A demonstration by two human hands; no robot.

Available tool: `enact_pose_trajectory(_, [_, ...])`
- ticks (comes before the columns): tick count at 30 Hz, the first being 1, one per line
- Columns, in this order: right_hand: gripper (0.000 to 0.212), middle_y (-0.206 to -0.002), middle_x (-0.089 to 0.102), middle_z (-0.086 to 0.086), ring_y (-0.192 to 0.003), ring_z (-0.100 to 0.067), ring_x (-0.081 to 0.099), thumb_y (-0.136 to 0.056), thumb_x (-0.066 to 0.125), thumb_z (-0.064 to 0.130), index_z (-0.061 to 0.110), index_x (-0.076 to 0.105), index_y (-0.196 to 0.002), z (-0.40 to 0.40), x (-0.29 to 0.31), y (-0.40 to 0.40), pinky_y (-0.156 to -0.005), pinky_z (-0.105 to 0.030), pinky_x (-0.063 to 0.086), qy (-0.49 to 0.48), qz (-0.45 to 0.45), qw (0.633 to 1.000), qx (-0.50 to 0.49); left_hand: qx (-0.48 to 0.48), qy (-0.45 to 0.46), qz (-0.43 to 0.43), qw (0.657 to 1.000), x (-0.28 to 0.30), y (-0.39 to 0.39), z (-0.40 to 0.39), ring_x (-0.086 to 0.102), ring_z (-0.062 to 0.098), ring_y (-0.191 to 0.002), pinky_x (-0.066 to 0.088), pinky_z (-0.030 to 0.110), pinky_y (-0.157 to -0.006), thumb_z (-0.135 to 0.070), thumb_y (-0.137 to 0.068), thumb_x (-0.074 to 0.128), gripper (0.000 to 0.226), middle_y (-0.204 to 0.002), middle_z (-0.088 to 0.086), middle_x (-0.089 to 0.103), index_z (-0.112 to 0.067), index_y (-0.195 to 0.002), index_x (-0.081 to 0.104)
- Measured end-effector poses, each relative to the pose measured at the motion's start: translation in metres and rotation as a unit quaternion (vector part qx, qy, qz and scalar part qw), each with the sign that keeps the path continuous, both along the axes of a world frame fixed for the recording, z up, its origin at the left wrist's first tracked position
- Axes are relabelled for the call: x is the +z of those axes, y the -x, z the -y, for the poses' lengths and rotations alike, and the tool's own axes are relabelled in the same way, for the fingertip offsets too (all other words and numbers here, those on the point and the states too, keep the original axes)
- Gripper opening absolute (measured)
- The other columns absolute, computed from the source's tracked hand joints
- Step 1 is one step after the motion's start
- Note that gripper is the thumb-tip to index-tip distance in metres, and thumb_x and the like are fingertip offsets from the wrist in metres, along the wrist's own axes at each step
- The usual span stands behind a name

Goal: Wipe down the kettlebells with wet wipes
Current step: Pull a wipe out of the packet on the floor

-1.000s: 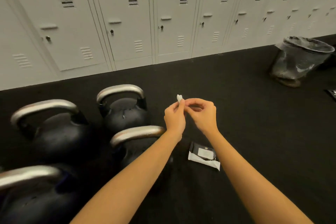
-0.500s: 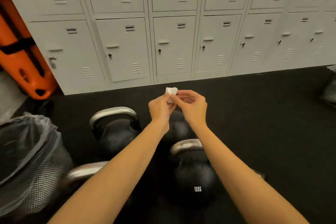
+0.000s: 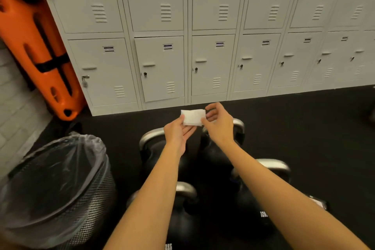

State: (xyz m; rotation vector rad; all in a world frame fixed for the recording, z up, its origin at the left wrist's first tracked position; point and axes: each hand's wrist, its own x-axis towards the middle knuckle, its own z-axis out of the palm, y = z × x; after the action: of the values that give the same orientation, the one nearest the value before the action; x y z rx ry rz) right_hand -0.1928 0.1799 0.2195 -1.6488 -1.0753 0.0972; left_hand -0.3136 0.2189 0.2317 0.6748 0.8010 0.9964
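Observation:
A small white folded wet wipe (image 3: 192,117) is held in the air between both hands. My left hand (image 3: 178,132) pinches its left edge with thumb and fingers. My right hand (image 3: 218,125) pinches its right edge. Below my arms stand several black kettlebells with silver handles on the dark floor: one at the back left (image 3: 151,138), one at the back right (image 3: 238,126), one at the right (image 3: 272,165) marked 12KG, and one at the front (image 3: 185,191). My forearms hide much of them.
A mesh waste bin (image 3: 54,189) lined with a plastic bag stands at the left. Grey lockers (image 3: 162,67) line the back wall. An orange board (image 3: 34,42) leans in the left corner. The wipes packet (image 3: 319,202) peeks out beside my right forearm.
The view has swung left and up, bringing the bin and orange board into sight. The wipe went from a small wad to a wider, partly unfolded rectangle between my hands.

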Motion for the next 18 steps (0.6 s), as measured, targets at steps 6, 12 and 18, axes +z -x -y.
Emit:
enact_pose_trajectory(6, [0.03,-0.11,0.065,0.001,-0.096,-0.011,0.061,-0.083,0.074,0.031,0.015,0.071,-0.109,-0.014,0.012,0.045,-0.086,-0.026,0.05,0.121,0.142,0.978,0.098,-0.005,0.012,0.017,1.0,-0.011,0.031,-0.001,0.068,0.026,-0.093,0.053,0.036,-0.088,-0.018,-0.097,0.051,0.029,-0.102,0.016,0.069,0.001,-0.118,0.057])
enact_pose_trajectory(12, [0.033,-0.113,0.071,-0.007,-0.092,-0.015,0.062,-0.086,0.071,0.023,0.013,0.07,-0.117,-0.02,0.037,0.058,-0.089,-0.03,0.051,0.2,0.212,0.943,0.162,-0.018,0.01,0.057,0.998,-0.007,0.055,-0.005,0.067,0.026,-0.097,0.052,0.035,-0.087,-0.018,-0.098,0.048,0.032,-0.106,0.017,0.069,0.002,-0.122,0.057])
enact_pose_trajectory(18, [0.02,-0.085,0.073,-0.002,-0.079,-0.012,0.067,-0.082,0.075,0.023,0.009,0.077,-0.096,-0.032,0.053,0.081,-0.079,-0.029,0.057,0.172,0.176,0.946,0.213,0.019,-0.038,-0.005,0.999,-0.006,0.083,-0.013,0.066,0.027,-0.098,0.051,0.039,-0.095,-0.015,-0.096,0.054,0.024,-0.109,0.018,0.067,0.001,-0.113,0.061])
